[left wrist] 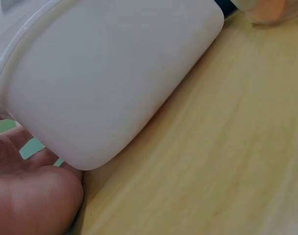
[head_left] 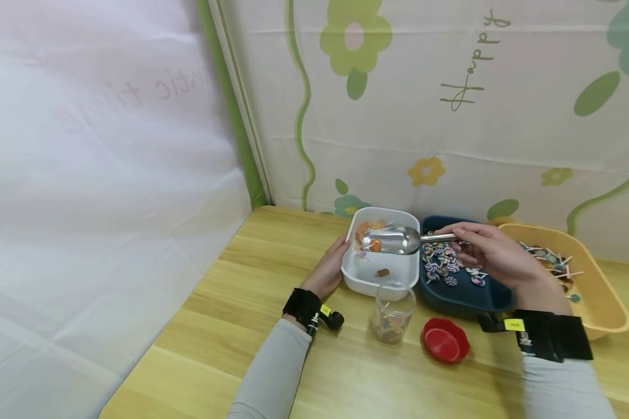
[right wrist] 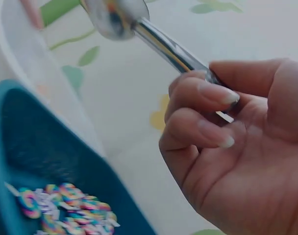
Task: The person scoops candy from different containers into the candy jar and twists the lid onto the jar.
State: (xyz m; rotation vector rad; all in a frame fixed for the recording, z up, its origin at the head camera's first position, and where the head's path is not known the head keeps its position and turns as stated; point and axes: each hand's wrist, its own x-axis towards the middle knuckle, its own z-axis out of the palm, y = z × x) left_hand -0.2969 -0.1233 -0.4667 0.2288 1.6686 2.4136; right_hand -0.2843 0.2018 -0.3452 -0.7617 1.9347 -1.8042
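My right hand (head_left: 495,256) grips the handle of a metal scoop (head_left: 398,240), thumb and fingers curled round it in the right wrist view. The scoop is above a white bin (head_left: 359,282), with an orange lollipop (head_left: 375,245) in its bowl. Orange candies (head_left: 364,228) and a brown piece (head_left: 382,272) lie inside that bin. My left hand (head_left: 327,270) rests against the bin's left outer side; its fingers are partly hidden in the left wrist view. In front of the bin stands a clear cup (head_left: 395,308) with some candies at its bottom.
A red lid (head_left: 445,341) lies right of the cup on the wooden table (head_left: 209,326). Beside the white bin are a dark blue bin (head_left: 445,302) of swirled lollipops (head_left: 445,259) and a yellow bin (head_left: 605,291) with more lollipops. A printed curtain (head_left: 377,128) hangs behind.
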